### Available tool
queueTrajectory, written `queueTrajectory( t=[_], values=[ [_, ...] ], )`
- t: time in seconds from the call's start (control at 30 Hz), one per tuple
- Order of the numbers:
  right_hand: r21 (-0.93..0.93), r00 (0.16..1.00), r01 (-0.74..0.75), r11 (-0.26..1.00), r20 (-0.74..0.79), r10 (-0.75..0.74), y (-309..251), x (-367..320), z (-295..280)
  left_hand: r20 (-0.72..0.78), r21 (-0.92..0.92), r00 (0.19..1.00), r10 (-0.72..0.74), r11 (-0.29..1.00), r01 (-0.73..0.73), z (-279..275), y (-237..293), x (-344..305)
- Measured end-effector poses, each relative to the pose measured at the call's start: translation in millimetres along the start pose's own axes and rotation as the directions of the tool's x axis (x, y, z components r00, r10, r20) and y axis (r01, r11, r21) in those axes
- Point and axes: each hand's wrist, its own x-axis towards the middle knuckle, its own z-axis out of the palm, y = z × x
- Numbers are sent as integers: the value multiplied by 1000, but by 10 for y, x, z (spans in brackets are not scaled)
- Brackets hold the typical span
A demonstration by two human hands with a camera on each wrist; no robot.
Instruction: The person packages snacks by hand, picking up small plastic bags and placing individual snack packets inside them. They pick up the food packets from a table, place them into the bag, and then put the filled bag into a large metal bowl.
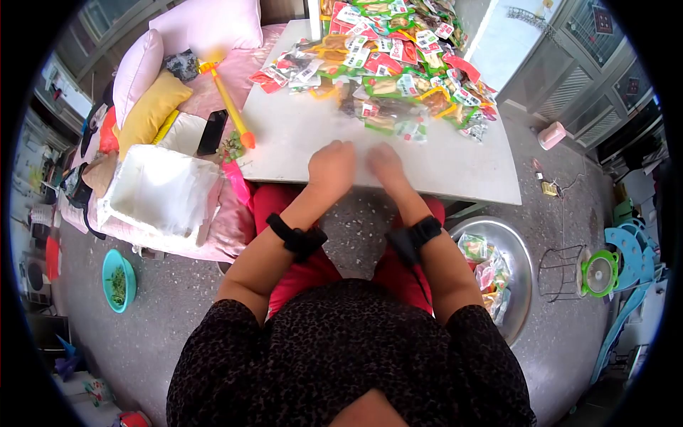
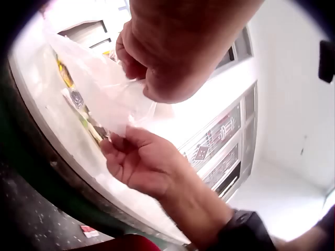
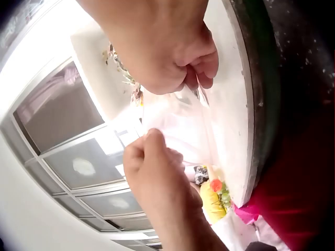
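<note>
A thin, see-through plastic bag (image 2: 99, 86) stretches between my two hands over the front of the table. My left hand (image 1: 332, 165) pinches one part of its edge with curled fingers. At the other side, my right hand (image 1: 386, 167), blurred in the head view, pinches the film (image 3: 175, 120) between thumb and fingers. Just beyond the hands, clear packets with green and white print (image 1: 391, 117) lie at the near edge of a large heap of colourful packaged food (image 1: 384, 60).
The white table (image 1: 277, 142) ends just before my lap. A metal basin (image 1: 523, 263) of packets stands on the floor at right. To the left, a pink-covered bed holds a white foam box (image 1: 160, 188), a phone (image 1: 212, 133) and a yellow-handled tool (image 1: 231, 107).
</note>
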Motion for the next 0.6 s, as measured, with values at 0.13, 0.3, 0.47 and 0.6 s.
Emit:
queueTrajectory(
  t=[0.13, 0.3, 0.47, 0.6],
  values=[
    [-113, 989, -104, 988, 92, 114, 79, 143, -86, 174, 12, 982, -73, 997, 72, 304, -76, -174],
    [99, 972, -224, 969, 96, 215, 38, 361, -543, 259, 8, 954, -152, 988, 155, 522, -184, -239],
    [-425, 961, -26, 905, -261, -94, 374, 1032, -1138, 380, -31, 913, -149, 984, 174, 536, -193, -191],
    [-377, 961, -159, 913, -270, 56, 455, 1344, -1308, 371, -145, 926, -67, 981, 129, 584, -309, -255]
  ],
)
